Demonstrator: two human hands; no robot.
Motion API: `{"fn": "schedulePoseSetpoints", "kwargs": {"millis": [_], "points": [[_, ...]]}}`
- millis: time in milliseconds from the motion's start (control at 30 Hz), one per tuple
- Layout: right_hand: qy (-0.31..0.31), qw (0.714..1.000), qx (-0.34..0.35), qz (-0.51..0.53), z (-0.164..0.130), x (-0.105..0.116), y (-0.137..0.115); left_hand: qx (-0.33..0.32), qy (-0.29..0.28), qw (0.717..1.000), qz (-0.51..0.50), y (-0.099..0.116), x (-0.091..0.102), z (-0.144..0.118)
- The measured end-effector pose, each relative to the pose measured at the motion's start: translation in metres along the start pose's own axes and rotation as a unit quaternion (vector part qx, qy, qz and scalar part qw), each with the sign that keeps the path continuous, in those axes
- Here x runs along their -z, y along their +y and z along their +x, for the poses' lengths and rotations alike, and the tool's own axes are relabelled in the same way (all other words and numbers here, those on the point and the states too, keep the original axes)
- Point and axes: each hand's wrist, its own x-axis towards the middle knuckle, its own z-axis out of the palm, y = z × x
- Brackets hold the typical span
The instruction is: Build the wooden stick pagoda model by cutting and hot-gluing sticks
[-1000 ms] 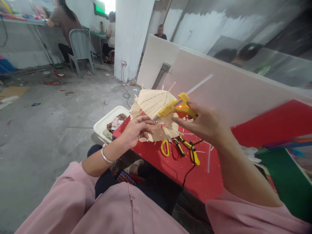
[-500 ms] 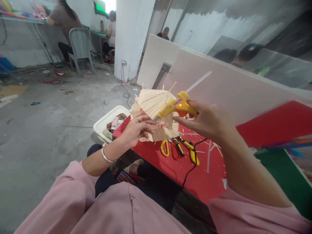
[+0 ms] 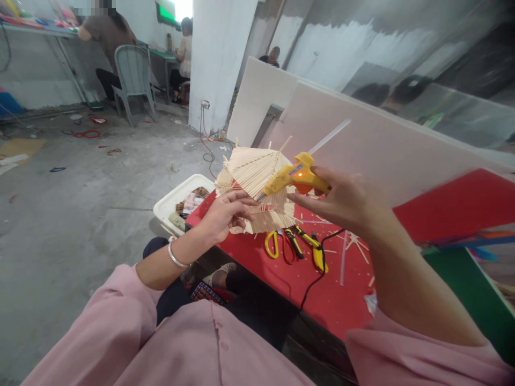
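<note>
My right hand is wrapped round the handle of a yellow hot glue gun, which has an orange light on its side. A clear glue stick juts out of its rear. The gun's nozzle points down to the left, close to the fingertips of my left hand. Those fingers are closed on the near left side of a model built of thin wooden sticks, with ridged sloping panels. The gun partly covers the model. Whether the nozzle touches it, I cannot tell.
On the red table lie yellow-handled scissors, pliers, a yellow-handled cutter and loose sticks. The gun's black cord crosses the table edge. A white bin stands left; white boards lean behind. Other people sit farther back.
The glue gun and my right hand have shifted very slightly to the right. My left hand and the stick model stay practically where they were.
</note>
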Motion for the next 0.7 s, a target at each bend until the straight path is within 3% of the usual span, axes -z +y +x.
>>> {"fn": "schedulePoseSetpoints", "kwargs": {"millis": [467,700], "points": [[-0.007,1.000,-0.014,0.010,-0.004,0.006,-0.002,0.001,0.004,1.000,-0.003,0.002,-0.002,-0.001],[-0.001,1.000,-0.003,0.018,-0.006,-0.001,0.011,0.000,-0.005,1.000,0.000,0.000,0.000,-0.001]]}}
